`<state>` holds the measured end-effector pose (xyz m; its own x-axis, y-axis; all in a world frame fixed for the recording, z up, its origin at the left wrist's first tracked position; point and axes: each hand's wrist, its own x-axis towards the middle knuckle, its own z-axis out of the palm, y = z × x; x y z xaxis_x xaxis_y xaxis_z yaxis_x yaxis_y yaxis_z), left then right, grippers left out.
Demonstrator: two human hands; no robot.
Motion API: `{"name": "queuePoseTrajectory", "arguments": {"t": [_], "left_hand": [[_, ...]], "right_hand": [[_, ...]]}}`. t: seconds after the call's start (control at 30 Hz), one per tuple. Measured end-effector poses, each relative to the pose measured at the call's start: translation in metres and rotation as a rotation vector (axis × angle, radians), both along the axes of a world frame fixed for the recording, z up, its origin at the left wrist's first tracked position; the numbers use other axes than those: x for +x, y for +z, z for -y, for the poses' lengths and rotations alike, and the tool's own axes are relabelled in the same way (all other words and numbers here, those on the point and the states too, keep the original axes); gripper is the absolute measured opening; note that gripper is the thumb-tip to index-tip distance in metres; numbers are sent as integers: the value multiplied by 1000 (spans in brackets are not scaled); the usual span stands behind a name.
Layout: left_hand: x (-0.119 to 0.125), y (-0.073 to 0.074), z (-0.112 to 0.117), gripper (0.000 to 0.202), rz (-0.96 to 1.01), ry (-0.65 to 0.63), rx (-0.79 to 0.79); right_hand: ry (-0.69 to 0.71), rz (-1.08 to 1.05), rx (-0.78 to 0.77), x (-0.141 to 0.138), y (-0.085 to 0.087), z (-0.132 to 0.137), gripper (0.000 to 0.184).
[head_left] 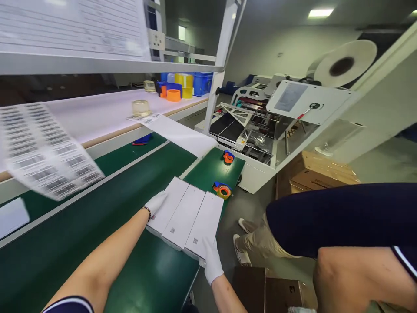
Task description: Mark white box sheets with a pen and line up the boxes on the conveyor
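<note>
Three white boxes (184,216) lie side by side on the green conveyor belt (97,226), each with a small printed code near its front end. My left hand (155,202), in a white glove, presses against the left side of the leftmost box. My right hand (211,261), also gloved, grips the near right corner of the rightmost box. The two hands squeeze the row together from both ends.
Two tape dispensers (222,189) (228,157) sit on the belt's far end. Barcode label sheets (45,152) hang at left. Tape rolls (173,94) and bins stand on the white shelf. A wrapping machine (276,117), cardboard boxes (319,174) and a person's arm (358,243) are at right.
</note>
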<state>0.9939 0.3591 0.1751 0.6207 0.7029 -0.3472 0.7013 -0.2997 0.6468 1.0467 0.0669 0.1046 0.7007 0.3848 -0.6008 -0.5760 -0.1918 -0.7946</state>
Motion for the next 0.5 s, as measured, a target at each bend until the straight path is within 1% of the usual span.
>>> {"name": "queuePoseTrajectory", "arguments": {"t": [0.07,0.13,0.17,0.23,0.3,0.37,0.43,0.5], "left_hand": [[43,0,-7,64,-5,-78,11],[75,2,-12,67,-17,-136,28],[86,4,-14,68,-29,-159,40],[97,9,-16,75,-63,-200,69],[95,15,-10,86,-93,-241,134],[84,18,3,92,-91,-299,230],[69,16,23,85,-59,-428,352],[56,9,42,76,-44,-590,497]], "right_hand": [[-109,-39,30,23,6,-6,77],[-183,-68,32,42,10,-12,78],[-200,-68,30,50,10,-14,78],[-207,-31,49,59,4,-14,79],[-183,34,73,66,-6,-11,82],[-172,104,54,74,-15,-4,88],[-195,159,5,88,-18,2,97],[-222,196,-8,108,-14,3,104]]}}
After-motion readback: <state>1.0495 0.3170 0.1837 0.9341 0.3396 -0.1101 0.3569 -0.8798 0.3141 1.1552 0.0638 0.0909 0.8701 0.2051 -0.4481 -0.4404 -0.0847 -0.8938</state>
